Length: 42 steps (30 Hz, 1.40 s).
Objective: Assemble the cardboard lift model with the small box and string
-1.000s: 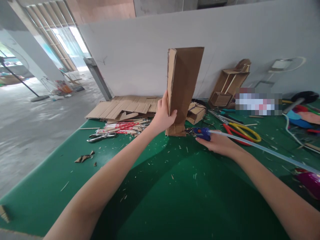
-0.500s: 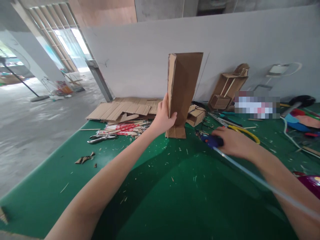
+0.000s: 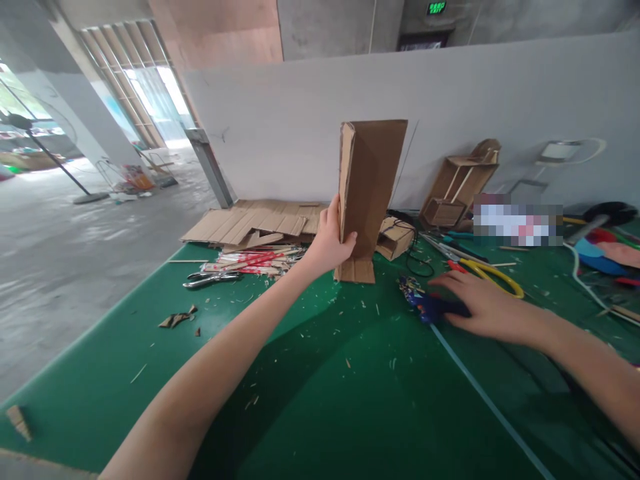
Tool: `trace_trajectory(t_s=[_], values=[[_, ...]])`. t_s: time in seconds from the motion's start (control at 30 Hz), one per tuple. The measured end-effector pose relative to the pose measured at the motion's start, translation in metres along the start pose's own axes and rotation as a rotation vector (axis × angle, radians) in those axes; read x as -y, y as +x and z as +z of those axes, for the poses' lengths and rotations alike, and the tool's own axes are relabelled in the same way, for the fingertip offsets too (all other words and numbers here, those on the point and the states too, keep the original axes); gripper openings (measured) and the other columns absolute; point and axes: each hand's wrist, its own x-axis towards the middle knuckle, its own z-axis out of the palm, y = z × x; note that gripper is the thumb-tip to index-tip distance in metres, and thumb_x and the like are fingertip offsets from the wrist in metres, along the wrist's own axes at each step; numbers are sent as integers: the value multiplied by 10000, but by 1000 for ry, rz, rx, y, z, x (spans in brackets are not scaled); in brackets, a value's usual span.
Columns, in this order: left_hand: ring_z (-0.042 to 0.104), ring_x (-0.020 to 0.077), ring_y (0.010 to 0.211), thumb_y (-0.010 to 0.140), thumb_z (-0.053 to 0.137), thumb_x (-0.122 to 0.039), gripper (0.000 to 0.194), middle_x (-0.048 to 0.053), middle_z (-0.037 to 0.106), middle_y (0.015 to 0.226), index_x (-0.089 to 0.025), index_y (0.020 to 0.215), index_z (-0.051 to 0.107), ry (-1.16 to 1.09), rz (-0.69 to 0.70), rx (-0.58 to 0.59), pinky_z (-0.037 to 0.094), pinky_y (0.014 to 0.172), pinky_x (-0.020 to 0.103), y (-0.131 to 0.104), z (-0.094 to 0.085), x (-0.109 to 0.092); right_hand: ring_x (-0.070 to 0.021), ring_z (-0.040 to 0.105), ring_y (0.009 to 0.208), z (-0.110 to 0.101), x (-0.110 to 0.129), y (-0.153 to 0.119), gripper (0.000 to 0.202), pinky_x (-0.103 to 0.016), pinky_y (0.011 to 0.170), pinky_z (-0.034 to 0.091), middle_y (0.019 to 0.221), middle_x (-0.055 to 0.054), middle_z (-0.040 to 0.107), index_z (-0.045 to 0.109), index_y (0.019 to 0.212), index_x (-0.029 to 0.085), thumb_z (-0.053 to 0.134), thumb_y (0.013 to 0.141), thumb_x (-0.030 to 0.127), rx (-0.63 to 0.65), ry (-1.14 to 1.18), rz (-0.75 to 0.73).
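Observation:
My left hand point(image 3: 330, 240) is closed on the side of a folded cardboard piece point(image 3: 375, 180), which stands upright with a short flap point(image 3: 355, 271) at its foot on the table. To the right, a dark blue glue gun point(image 3: 425, 307) lies on the green surface, a long pale glue stick point(image 3: 493, 397) trailing from it towards the near edge. Around its handle end hovers my right hand point(image 3: 480, 300), fingers apart and loose. Just behind that hand is a yellow-handled tool point(image 3: 493, 277).
Flat cardboard sheets point(image 3: 250, 220) and a bundle of wooden sticks point(image 3: 260, 260) lie at the back left, beside silver pliers point(image 3: 210, 279). A small cardboard box point(image 3: 395, 237) sits behind the upright piece. A cardboard structure point(image 3: 457, 187) leans against the wall. Scraps point(image 3: 177, 319) dot the table.
My right hand has loosened from the glue gun and shifted right; the gun now rests on the table. My left hand keeps its hold on the cardboard. The view has tilted slightly upward.

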Motion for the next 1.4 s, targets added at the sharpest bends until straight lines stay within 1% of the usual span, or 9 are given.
trace_trajectory(t_s=[0.13,0.2,0.27,0.3,0.47,0.67,0.93,1.23,1.4], values=[[226,324,1388,812,547,-196,780,171,271,1431,-195,1457,108,30,32,-6,181,1175,537,2,0,1,-244,644,876,-28,25,18,513,-366,691,522,1057,-117,661,531,1248,197,532,834,499,-107,174,96],[231,319,1383,805,548,-187,781,176,277,1430,-175,1456,116,43,56,-13,189,1176,524,3,2,3,-210,637,802,-45,51,32,470,-326,644,501,957,-92,671,543,1197,188,536,842,495,-276,228,115],[249,315,1370,794,552,-174,789,171,299,1413,-176,1455,122,47,96,-31,196,1173,525,4,4,6,-177,610,700,-60,80,47,310,-307,615,466,814,-63,660,595,1013,180,542,850,439,-495,226,112],[266,312,1359,788,554,-166,793,166,316,1397,-186,1454,124,40,119,-44,204,1169,528,4,5,8,-163,594,659,-65,95,55,259,-299,600,449,759,-48,647,595,959,182,540,855,413,-544,225,77],[313,322,1308,749,570,-127,821,154,353,1354,-231,1449,153,6,190,-89,264,1128,555,5,10,15,-145,558,593,-69,142,95,273,-291,547,394,684,-20,626,588,1018,175,534,864,394,-547,275,-62],[300,329,1301,741,563,-113,715,174,377,1309,-155,1392,270,-5,203,-95,282,1123,539,7,9,18,-158,590,668,-58,141,122,236,-300,588,429,748,-52,661,608,857,176,550,864,404,-535,393,-68],[299,337,1315,756,594,-161,839,188,346,1330,-180,1448,121,-13,151,-77,285,1116,553,3,9,13,-104,562,468,-53,126,116,204,-245,406,450,736,-33,671,594,905,195,538,870,388,-344,684,-88],[316,334,1302,717,598,-127,784,170,365,1303,-190,1399,217,-3,128,-69,301,1113,550,2,7,9,-91,553,444,-49,125,117,202,-235,398,453,775,-47,691,616,989,180,514,868,306,-385,645,-75],[319,337,1302,678,592,-93,834,175,352,1318,-192,1406,196,-25,110,-56,312,1099,553,1,6,7,-111,573,518,-45,126,119,161,-263,512,459,699,-34,672,644,864,177,503,838,250,-469,547,-104]])
